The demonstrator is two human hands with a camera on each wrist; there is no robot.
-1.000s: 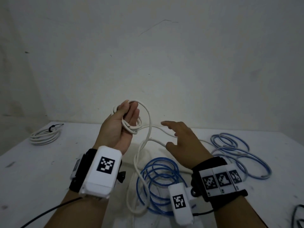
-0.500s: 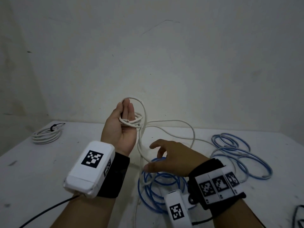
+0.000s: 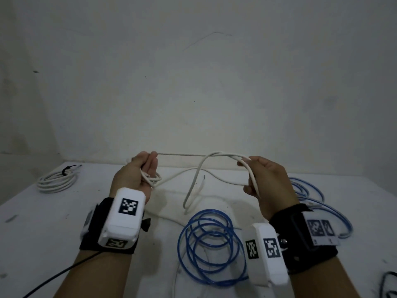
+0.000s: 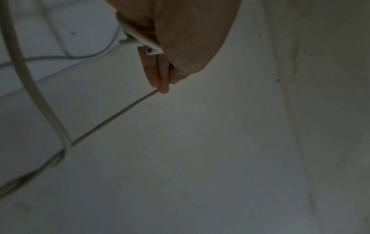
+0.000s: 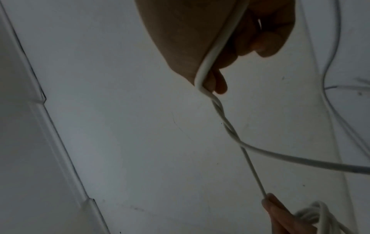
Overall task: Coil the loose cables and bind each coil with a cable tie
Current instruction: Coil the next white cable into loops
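Both hands are raised above the white table with a white cable stretched between them. The left hand, at about 9 o'clock from the scene's centre, has its fingers curled round a few small loops of this cable, with the strand leaving from its fingertips; the left wrist view shows those fingers pressed together on the cable, though the palm hides most of the loops. The right hand, at 3 o'clock, pinches a bend of the same cable, which runs down across its palm; in the right wrist view the thumb and fingers close on it, but the shadowed hand makes the exact contact hard to read. Between the hands the slack droops in a narrow hanging loop toward the table. A loose blue cable lies coiled on the table at 6 o'clock, partly hidden behind the right wrist camera. A second blue cable at 3 o'clock is largely covered by the right hand and wristband. At 9 o'clock, well apart, a white coil rests bound with a black cable tie. A dark cable at the lower right edge is cut off by the frame.
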